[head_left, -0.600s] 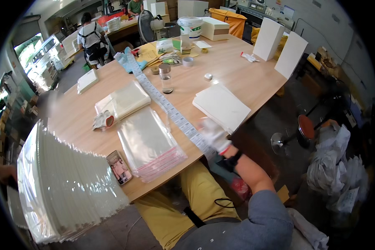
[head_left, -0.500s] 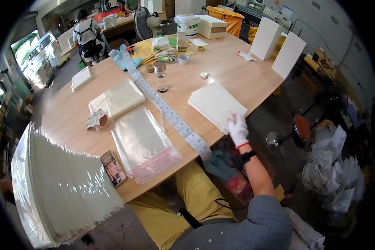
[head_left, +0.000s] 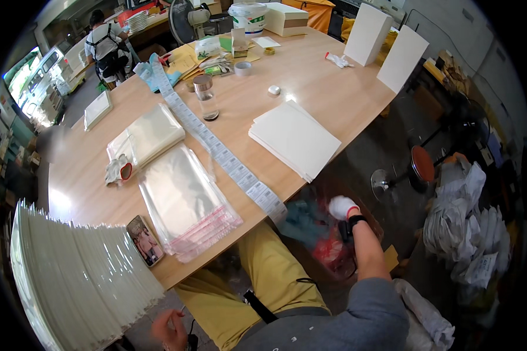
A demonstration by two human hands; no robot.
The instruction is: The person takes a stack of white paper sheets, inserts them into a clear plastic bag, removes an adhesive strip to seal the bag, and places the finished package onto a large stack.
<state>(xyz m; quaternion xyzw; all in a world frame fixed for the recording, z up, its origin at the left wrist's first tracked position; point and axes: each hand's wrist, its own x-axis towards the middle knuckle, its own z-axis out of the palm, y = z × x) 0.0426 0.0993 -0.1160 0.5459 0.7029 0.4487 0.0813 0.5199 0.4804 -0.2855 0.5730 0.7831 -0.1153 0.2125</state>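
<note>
My right hand (head_left: 342, 207), in a white glove with a red cuff, is beyond the table's front edge, above a box (head_left: 373, 225) holding teal and red plastic. Blur hides its fingers. My left hand (head_left: 170, 327) is bare, low at the bottom edge, with fingers loosely curled and nothing visible in it. On the table, a stack of white sheets (head_left: 295, 140) lies nearest the right hand. Left of it are a long strip of printed labels (head_left: 217, 152), clear plastic bags (head_left: 184, 193) with pink edges, and a phone (head_left: 145, 241). A tall stack of clear-wrapped sheets (head_left: 79, 281) stands at left.
Farther back are a glass jar (head_left: 206, 99), a small white case (head_left: 274, 90), a white bucket (head_left: 249, 20) and upright white boards (head_left: 403, 58). A folded glove (head_left: 118, 170) rests by more bags. A red stool (head_left: 421, 164) and white sacks (head_left: 456, 216) stand right. Another person (head_left: 107, 47) works far left.
My right hand has left the white sheets and moved down over the box. My left hand has come into view at the bottom. The view has shifted slightly.
</note>
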